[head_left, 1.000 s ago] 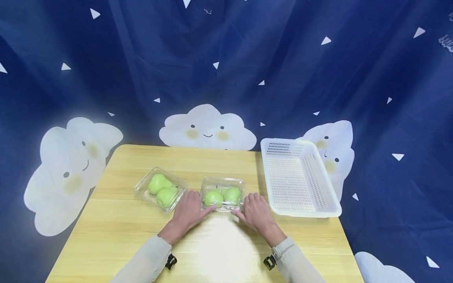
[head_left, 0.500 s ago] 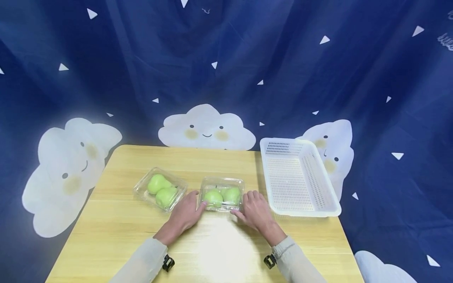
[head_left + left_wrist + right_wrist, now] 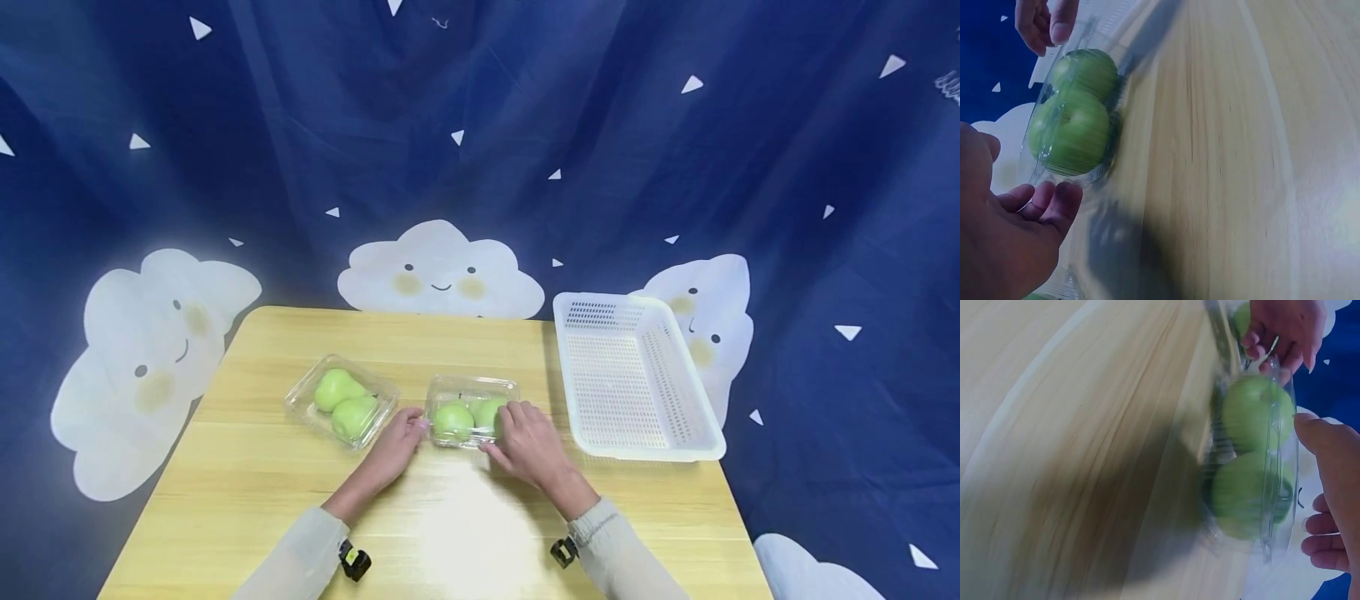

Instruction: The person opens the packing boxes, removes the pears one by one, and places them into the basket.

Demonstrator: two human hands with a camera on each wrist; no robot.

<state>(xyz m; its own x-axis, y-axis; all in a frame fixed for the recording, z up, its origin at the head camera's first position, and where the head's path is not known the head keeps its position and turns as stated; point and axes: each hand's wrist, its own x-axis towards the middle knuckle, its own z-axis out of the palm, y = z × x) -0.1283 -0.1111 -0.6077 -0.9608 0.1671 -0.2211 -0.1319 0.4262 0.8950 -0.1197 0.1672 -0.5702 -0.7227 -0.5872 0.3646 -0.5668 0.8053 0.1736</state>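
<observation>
Two green apples [image 3: 1250, 494] sit side by side inside a clear plastic clamshell box [image 3: 474, 385] in the middle of the table. My left hand [image 3: 397, 443] is at the box's left end, fingers loosely bent and close to its rim, with the thumb apart from them in the left wrist view. At the other end, my right hand [image 3: 531, 443] lies over the front right corner, overlapping the right apple in the head view. Its thumb [image 3: 1316, 432] comes right up to the rim in the right wrist view, and its fingers hang loosely bent.
A second clear clamshell box [image 3: 303, 407] with two green fruits stands at an angle on the left. The white perforated plastic basket [image 3: 564, 383] is at the back right of the wooden table [image 3: 247, 467]. Behind hangs a blue cloud-print curtain [image 3: 480, 108].
My left hand has drawn back leftward from the box's front edge to its left end. My right hand has shifted slightly left over the box's corner. The box has stayed in place.
</observation>
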